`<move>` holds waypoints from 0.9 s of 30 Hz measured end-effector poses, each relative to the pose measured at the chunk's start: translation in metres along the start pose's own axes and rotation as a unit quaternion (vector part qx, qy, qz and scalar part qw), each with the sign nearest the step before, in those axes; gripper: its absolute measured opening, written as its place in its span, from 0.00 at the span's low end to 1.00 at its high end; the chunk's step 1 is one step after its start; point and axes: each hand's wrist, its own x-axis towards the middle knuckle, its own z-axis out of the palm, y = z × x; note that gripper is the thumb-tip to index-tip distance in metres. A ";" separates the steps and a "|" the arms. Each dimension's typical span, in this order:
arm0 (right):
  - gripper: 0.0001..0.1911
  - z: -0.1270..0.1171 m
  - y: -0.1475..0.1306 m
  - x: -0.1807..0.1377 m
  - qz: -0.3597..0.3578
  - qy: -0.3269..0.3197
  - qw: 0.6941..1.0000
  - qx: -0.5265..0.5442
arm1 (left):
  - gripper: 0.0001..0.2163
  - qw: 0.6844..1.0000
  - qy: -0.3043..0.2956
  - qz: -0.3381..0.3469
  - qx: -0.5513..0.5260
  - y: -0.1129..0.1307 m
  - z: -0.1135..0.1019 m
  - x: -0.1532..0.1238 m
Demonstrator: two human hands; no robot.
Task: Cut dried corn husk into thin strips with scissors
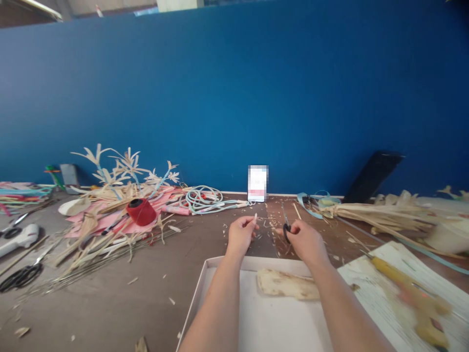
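My left hand (241, 233) is closed in a pinch on a small pale strip of dried husk (255, 218) that sticks up from the fingertips. My right hand (304, 238) is closed round small black-handled scissors (286, 226), their blades pointing up and away. Both hands hover just beyond the far edge of a shallow white tray (205, 288). A flat piece of pale husk (286, 284) lies inside the tray under my right wrist. Tiny husk clippings (271, 225) are scattered on the brown table between my hands.
A pile of dried husk flowers, pink sheets and a red thread spool (141, 211) lies at left, with black scissors (20, 277) and a white tool (18, 237). A coiled cord (201, 199) and a small card (257, 183) sit by the blue wall. A yellow glue gun (414, 293) rests on a white board at right, behind it husk bundles (370, 211).
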 end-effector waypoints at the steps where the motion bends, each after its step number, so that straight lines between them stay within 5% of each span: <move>1: 0.15 0.000 0.001 0.000 -0.002 -0.001 1.000 -0.007 | 0.14 1.000 0.001 -0.003 0.001 0.000 0.000 0.000; 15: 0.08 -0.008 0.003 -0.004 -0.018 -0.124 0.992 0.025 | 0.10 0.997 -0.030 -0.024 -0.067 0.003 0.003 -0.001; 18: 0.10 -0.010 -0.001 -0.004 -0.014 -0.088 0.995 0.035 | 0.11 0.994 -0.045 -0.042 -0.086 0.003 0.004 -0.001; 22: 0.15 -0.009 -0.016 -0.007 -0.049 0.020 0.984 0.173 | 0.09 0.994 -0.076 -0.039 -0.072 0.005 0.004 -0.003; 27: 0.20 0.002 -0.035 -0.016 -0.056 -0.075 0.921 0.378 | 0.10 0.994 -0.108 -0.008 0.005 0.009 0.004 -0.007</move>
